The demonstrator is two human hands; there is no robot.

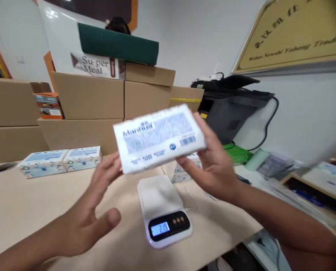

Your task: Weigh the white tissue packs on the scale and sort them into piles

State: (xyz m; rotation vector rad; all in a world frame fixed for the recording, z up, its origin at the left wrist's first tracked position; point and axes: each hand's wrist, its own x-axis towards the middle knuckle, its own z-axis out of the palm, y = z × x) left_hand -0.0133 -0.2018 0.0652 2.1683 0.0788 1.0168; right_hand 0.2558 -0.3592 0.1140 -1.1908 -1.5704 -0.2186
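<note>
A white box with blue print [159, 137] is held in the air above a small white digital scale [162, 210], whose lit display shows digits. My right hand [213, 162] grips the box's right end, fingers wrapped round it. My left hand [91, 214] is below and left of the box, fingers spread; its fingertips reach the box's lower left corner, and I cannot tell whether they touch it. The box is blurred by motion. The scale's platform is bare.
Two similar white and blue boxes [61, 160] lie at the left on the beige table [29, 210]. Brown cartons [89, 98] are stacked behind, with an orange box [48, 105]. A black printer [232, 105] and green items [237, 152] stand at the right.
</note>
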